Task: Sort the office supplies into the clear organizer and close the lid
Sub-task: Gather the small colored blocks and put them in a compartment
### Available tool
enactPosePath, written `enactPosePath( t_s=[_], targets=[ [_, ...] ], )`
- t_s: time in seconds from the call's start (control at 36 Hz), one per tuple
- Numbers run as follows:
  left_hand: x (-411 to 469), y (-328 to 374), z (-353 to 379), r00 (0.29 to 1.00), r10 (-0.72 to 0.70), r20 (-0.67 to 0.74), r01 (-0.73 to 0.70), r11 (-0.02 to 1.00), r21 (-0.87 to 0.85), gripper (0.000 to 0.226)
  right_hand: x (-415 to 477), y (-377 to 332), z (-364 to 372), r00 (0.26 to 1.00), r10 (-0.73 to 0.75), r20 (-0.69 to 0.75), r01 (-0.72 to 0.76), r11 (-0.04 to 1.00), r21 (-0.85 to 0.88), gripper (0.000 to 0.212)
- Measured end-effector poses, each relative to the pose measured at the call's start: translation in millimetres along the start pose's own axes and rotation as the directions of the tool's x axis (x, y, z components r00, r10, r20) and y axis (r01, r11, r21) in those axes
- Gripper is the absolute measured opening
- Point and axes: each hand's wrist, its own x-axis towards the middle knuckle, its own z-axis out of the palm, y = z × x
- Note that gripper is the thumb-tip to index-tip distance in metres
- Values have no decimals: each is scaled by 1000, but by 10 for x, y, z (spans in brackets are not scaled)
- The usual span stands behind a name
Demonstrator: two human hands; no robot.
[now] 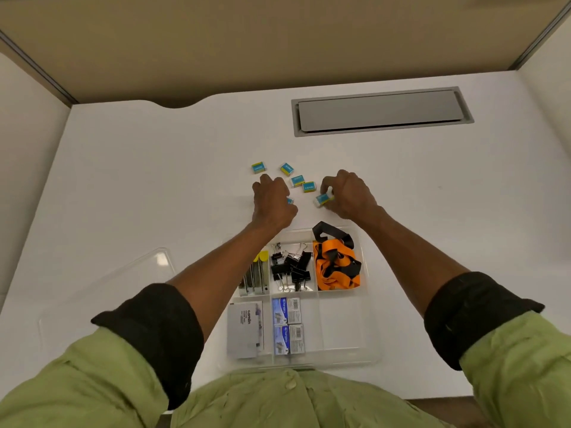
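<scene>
Both hands reach out over the white desk (pixel 154 180), past the far edge of the clear organizer (pixel 367 335); the left hand (pixel 272 200) is curled palm-down on the desk, and a small blue-and-yellow eraser (pixel 290 201) peeks out at its thumb side, though whether the fingers truly grip it I cannot tell; the right hand (pixel 347 196) pinches another eraser (pixel 324 199) between thumb and fingertips, its fingers closed on the little block.

4 loose erasers lie on the desk just beyond the hands: 1 (pixel 258 167) just past the left knuckles, 1 (pixel 286 168) a little to the right of that, and 2 more (pixel 298 181) (pixel 309 186) touching or nearly touching each other in the gap between the 2 hands.

Nearer the body than both hands sits the organizer, lid off; under the right wrist an orange-and-black lanyard (pixel 336 267) fills the far-right compartment and spills over its rim; black binder clips (pixel 292 267) fill the far-middle compartment; slim lead tubes (pixel 258 276) lie in the far-left compartment, partly hidden by the left forearm; a grey box (pixel 244 329) sits near-left; 2 blue-and-white staple boxes (pixel 287 325) sit near-middle; the near-right compartment holds nothing I can make out.

The clear lid (pixel 102 291) lies flat on the desk, well apart to the left of the left forearm.
</scene>
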Motion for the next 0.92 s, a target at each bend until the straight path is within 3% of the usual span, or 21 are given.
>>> enactPosePath(
  t_s=[0.36,0.5,0.72,0.92],
  targets=[
    [-1124,94,-252,989,103,-110,-128,962,-243,36,-745,188,-400,934,206,-292,-117,948,295,29],
    [-1673,135,-108,982,179,-59,-188,927,-324,35,-1572,-35,-615,956,271,-117,-194,875,444,28],
    [-2308,119,230,966,249,72,-218,929,-298,36,-2625,-273,-16,928,348,130,-370,842,393,26],
    [-2348,184,450,952,294,88,-279,948,-152,40,-2759,-302,106,932,352,87,-361,886,290,28]
  ],
)
